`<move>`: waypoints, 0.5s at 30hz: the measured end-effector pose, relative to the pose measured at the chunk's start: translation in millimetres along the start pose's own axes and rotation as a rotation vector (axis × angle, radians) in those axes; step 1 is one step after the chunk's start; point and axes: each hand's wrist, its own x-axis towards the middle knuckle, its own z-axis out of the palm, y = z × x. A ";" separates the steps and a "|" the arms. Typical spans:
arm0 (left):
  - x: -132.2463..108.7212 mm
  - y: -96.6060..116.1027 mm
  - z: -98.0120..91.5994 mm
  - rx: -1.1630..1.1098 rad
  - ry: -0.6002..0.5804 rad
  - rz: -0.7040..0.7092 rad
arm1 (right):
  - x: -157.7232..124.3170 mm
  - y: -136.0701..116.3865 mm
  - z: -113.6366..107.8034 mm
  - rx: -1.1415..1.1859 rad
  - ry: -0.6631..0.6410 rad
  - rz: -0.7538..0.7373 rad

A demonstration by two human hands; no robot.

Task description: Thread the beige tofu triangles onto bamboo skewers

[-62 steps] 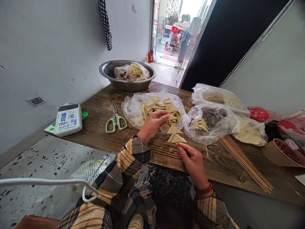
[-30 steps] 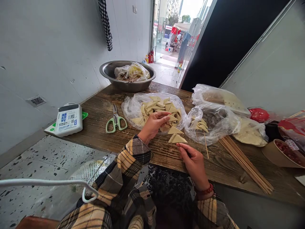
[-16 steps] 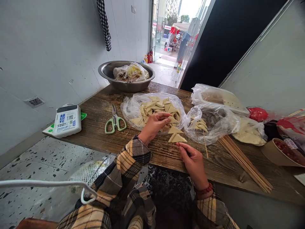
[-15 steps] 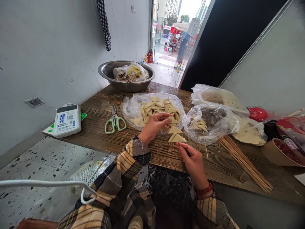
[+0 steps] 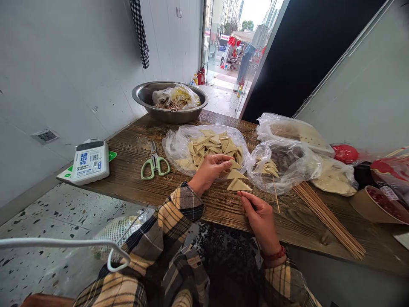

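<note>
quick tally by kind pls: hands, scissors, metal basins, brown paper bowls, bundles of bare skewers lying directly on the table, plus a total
Left hand plus right hand: 2
Green-handled scissors: 1
Metal basin: 1
Brown paper bowl: 1
Bare skewer bundle: 1
Total: 6

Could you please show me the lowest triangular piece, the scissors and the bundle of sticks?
Lowest triangular piece (image 5: 239,185), head view: middle of its face.
Scissors (image 5: 156,157), head view: near the pivot.
Bundle of sticks (image 5: 329,219), head view: middle of its length.

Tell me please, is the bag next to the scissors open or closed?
Open. The bag lies spread on the table, and its pile of pale triangles shows uncovered beyond the left hand.
</note>
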 end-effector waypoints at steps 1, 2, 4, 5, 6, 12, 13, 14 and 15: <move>-0.3 -0.1 0.6 0.003 0.001 0.000 | 0.0 0.2 0.2 0.001 0.001 0.000; -0.6 -0.2 1.2 0.007 0.002 0.003 | 0.0 0.5 0.5 0.003 0.003 0.001; -1.1 -0.4 2.4 0.014 0.004 0.015 | -0.1 1.6 0.9 0.006 0.010 0.001; -1.4 -0.5 3.0 0.015 0.003 0.021 | -0.2 2.4 1.0 0.008 0.014 0.002; -1.5 -0.6 3.6 0.015 0.000 0.025 | -0.3 3.4 1.2 0.009 0.017 0.003; -2.0 -1.1 5.8 0.001 -0.014 0.021 | -0.5 5.8 1.0 0.009 0.032 0.010; -2.1 -0.9 5.8 -0.002 -0.022 0.019 | -0.5 4.9 0.9 0.007 0.030 0.015; -2.3 -0.6 5.6 -0.004 -0.032 0.017 | -0.4 3.6 0.7 0.005 0.029 0.020; -2.4 -0.3 5.3 -0.006 -0.043 0.015 | -0.3 2.1 0.6 0.003 0.028 0.024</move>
